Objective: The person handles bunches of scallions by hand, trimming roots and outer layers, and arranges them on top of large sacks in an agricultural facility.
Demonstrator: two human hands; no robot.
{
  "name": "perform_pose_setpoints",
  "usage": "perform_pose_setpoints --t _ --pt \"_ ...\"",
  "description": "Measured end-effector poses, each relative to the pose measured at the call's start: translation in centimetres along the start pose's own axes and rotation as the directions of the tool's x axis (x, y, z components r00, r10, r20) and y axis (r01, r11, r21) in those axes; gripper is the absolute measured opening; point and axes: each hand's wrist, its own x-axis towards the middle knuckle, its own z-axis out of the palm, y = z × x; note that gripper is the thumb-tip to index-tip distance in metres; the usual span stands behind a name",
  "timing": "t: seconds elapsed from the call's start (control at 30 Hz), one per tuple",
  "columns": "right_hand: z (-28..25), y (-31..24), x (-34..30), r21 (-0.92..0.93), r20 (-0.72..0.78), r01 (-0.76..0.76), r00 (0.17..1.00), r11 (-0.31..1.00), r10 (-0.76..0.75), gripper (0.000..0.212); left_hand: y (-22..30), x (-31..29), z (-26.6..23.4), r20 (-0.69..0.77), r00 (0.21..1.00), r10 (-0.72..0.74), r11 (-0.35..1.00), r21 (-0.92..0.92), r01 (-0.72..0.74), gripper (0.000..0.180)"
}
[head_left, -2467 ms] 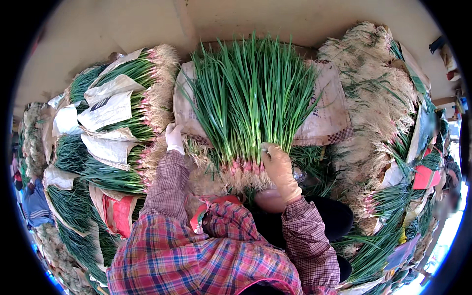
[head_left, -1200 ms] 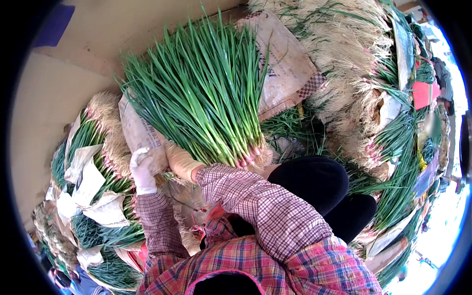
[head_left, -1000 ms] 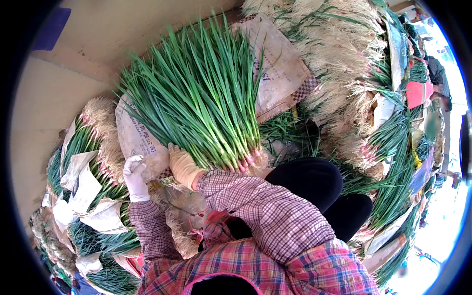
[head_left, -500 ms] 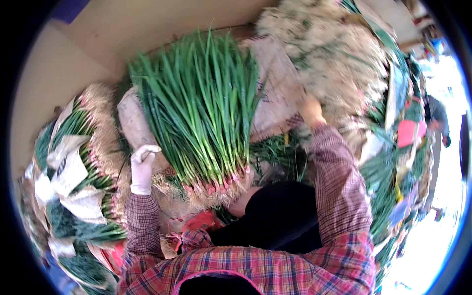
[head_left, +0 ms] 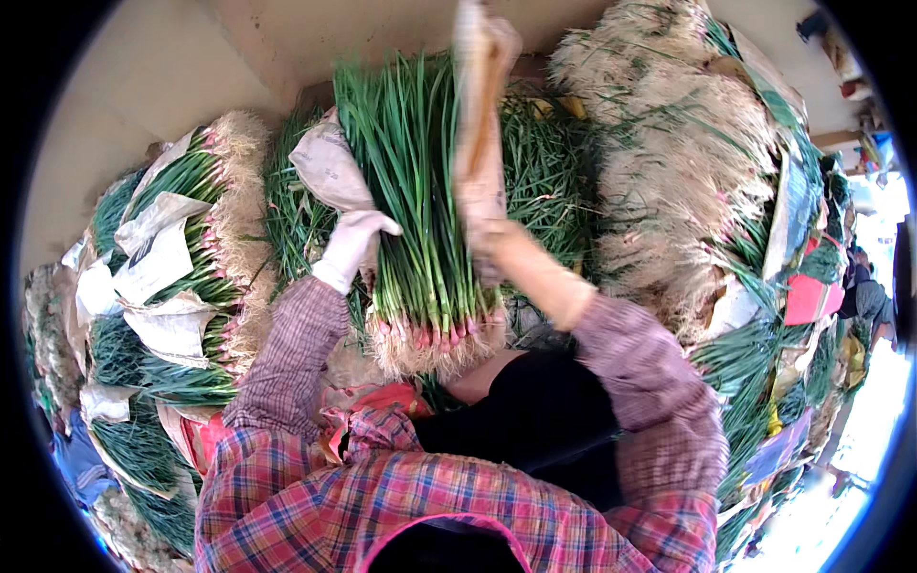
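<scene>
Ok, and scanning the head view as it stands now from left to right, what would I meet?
Paper-covered stack of green onions → gloved left hand → middle bunch of green onions → gloved right hand → large heap with pale roots → red piece.

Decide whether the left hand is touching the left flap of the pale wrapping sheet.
Touching. The head view shows the lower end of the left flap meeting the left hand, with no visible gap.
</scene>
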Motion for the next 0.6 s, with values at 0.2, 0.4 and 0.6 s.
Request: perform_pose_setpoints --t 0.2,0.4,0.6 --pt "7.2 3.6 4.3 -0.825 0.112 0.434 0.753 0.362 -0.649 0.023 1.7 2.8 6.2 0.301 0.855 -0.422 0.682 -0.517 0.518 0.055" --pt "8.6 4.0 4.2 -0.500 -0.243 0.514 0.689 0.697 -0.683 0.029 -7.9 9.5 1.6 0.118 0.963 -0.241 0.970 0.017 0.241 0.051" --pt "-5.1 8.7 -16.5 -0.051 -0.214 0.655 0.730 0.754 -0.649 0.032 -4.9 7.2 -0.1 0.173 0.973 -0.151 0.977 -0.123 0.173 0.043"
